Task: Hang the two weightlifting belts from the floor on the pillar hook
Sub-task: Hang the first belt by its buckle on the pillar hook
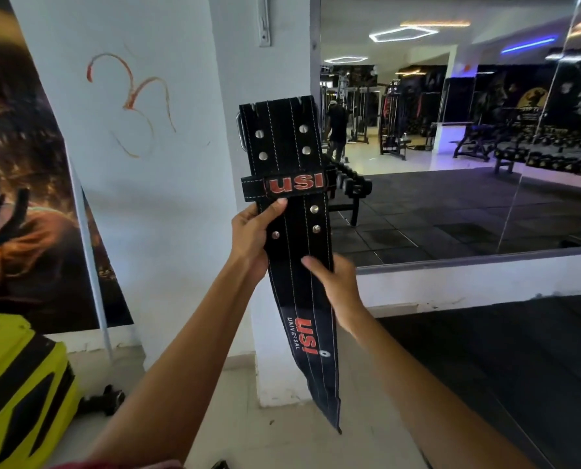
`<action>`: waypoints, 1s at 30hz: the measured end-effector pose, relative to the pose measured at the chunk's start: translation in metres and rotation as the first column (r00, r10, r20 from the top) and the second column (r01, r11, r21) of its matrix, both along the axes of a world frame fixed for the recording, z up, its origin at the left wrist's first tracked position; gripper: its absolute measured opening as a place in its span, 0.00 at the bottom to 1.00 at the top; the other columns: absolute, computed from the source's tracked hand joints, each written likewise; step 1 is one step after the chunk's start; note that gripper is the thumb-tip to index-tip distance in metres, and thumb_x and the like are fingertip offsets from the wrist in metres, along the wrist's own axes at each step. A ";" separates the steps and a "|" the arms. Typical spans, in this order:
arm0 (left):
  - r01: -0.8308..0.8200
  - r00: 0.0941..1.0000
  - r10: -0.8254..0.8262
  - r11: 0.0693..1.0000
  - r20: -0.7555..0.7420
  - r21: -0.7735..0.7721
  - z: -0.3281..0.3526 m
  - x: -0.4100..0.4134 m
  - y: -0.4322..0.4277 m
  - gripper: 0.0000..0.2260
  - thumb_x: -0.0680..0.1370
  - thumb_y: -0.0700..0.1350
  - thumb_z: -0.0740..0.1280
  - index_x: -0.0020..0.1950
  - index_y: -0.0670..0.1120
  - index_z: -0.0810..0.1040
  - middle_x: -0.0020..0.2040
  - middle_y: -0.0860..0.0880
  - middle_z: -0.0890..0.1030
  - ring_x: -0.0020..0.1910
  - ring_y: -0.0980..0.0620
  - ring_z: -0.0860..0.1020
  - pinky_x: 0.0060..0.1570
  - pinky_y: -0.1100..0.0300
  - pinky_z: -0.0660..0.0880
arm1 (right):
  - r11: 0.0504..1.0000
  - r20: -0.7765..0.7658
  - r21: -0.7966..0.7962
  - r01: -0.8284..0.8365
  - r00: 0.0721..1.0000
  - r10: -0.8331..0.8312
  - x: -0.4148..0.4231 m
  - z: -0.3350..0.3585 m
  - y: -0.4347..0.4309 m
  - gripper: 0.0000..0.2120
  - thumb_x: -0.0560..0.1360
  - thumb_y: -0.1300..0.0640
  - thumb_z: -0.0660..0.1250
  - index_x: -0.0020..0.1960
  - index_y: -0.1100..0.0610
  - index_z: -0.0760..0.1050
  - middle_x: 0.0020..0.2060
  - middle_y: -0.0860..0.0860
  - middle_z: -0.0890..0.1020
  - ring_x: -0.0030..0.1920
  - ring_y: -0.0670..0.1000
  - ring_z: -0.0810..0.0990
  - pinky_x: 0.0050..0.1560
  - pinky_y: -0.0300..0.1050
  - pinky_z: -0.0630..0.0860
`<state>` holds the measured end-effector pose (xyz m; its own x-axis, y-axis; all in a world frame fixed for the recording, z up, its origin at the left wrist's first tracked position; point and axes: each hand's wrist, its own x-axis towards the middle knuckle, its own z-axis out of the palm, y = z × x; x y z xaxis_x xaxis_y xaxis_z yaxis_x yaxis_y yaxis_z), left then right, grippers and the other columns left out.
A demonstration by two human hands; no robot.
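Observation:
A black weightlifting belt (291, 157) with red "USI" lettering and silver rivets is held upright in front of the white pillar (235, 79), its tail hanging down toward the floor. My left hand (253, 231) grips its left edge just under the keeper loop. My right hand (333, 282) holds the right edge lower down. A metal buckle shows at the belt's upper left. High on the pillar's corner a grey metal bracket or hook (264, 22) is fixed, well above the belt's top. A second belt is not visible.
A large wall mirror (451, 130) to the right reflects gym machines, a dumbbell rack and a person. A yellow and black object (18, 394) stands at the lower left, with a small dark dumbbell (103, 399) on the pale floor. A poster (28, 198) covers the left wall.

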<state>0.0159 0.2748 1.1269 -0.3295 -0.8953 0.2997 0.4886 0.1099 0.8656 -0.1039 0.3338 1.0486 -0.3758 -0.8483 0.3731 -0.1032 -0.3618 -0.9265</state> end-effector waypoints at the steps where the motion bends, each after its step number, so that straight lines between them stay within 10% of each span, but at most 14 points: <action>1: -0.002 1.000 0.002 1.000 0.002 -0.006 0.001 0.001 0.000 0.02 0.74 0.38 0.68 0.45 0.42 0.81 0.39 0.46 0.84 0.37 0.51 0.83 0.35 0.61 0.79 | 0.999 -0.004 0.039 -0.008 1.000 0.009 0.000 -0.016 0.005 0.06 0.72 0.61 0.68 0.49 0.55 0.77 0.43 0.49 0.83 0.42 0.42 0.83 0.42 0.33 0.76; 5: 0.014 0.999 -0.014 1.000 0.035 0.002 -0.006 0.004 0.000 0.04 0.74 0.39 0.69 0.47 0.41 0.81 0.41 0.46 0.84 0.39 0.50 0.83 0.36 0.60 0.80 | 0.943 -0.061 0.294 -0.156 0.981 0.182 -0.010 -0.036 0.032 0.19 0.65 0.47 0.73 0.52 0.54 0.76 0.48 0.50 0.83 0.51 0.49 0.82 0.45 0.32 0.77; 8: 0.011 0.996 -0.007 0.999 0.086 -0.048 -0.006 0.007 -0.003 0.09 0.74 0.40 0.69 0.51 0.37 0.80 0.44 0.43 0.83 0.40 0.49 0.83 0.38 0.58 0.80 | 0.988 0.011 0.133 -0.083 0.997 0.083 -0.015 0.014 0.026 0.34 0.63 0.34 0.67 0.63 0.50 0.70 0.57 0.44 0.77 0.58 0.45 0.76 0.61 0.43 0.71; 12: 0.063 0.989 -0.047 0.991 0.137 -0.114 -0.016 0.004 0.004 0.10 0.74 0.39 0.69 0.52 0.35 0.79 0.45 0.43 0.83 0.42 0.48 0.83 0.43 0.57 0.81 | 0.999 0.171 -0.025 -0.040 0.984 0.044 -0.003 0.083 0.008 0.08 0.72 0.53 0.68 0.50 0.54 0.77 0.49 0.53 0.82 0.52 0.51 0.80 0.52 0.46 0.76; 20: 0.225 0.771 -0.195 0.974 0.606 0.026 -0.135 0.040 0.026 0.06 0.70 0.36 0.72 0.47 0.40 0.83 0.42 0.47 0.85 0.43 0.45 0.84 0.40 0.63 0.79 | 0.997 0.292 0.056 0.052 0.954 -0.066 0.016 0.080 0.017 0.07 0.72 0.54 0.67 0.48 0.55 0.76 0.52 0.51 0.81 0.49 0.44 0.76 0.66 0.55 0.63; 26: 0.089 0.939 -0.059 0.993 0.339 -0.073 -0.086 0.036 0.018 0.06 0.72 0.37 0.71 0.48 0.40 0.82 0.42 0.47 0.85 0.43 0.50 0.84 0.45 0.60 0.81 | 0.999 0.319 0.005 0.050 0.947 -0.049 0.025 0.086 0.020 0.03 0.72 0.54 0.69 0.42 0.50 0.75 0.42 0.44 0.79 0.44 0.40 0.75 0.53 0.42 0.67; 30: 0.300 0.662 -0.149 0.951 0.735 -0.078 -0.149 0.060 0.036 0.05 0.73 0.38 0.70 0.48 0.40 0.81 0.47 0.45 0.85 0.43 0.54 0.84 0.42 0.66 0.79 | 0.998 0.308 -0.014 0.061 0.950 -0.054 0.023 0.090 0.024 0.02 0.71 0.54 0.69 0.42 0.49 0.76 0.43 0.44 0.80 0.49 0.44 0.76 0.58 0.48 0.65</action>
<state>0.0761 0.3110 0.9778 -0.6923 -0.7211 0.0293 -0.2385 0.2669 0.9338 -0.0808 0.3578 1.1382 -0.5231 -0.8145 0.2511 0.1638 -0.3852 -0.9082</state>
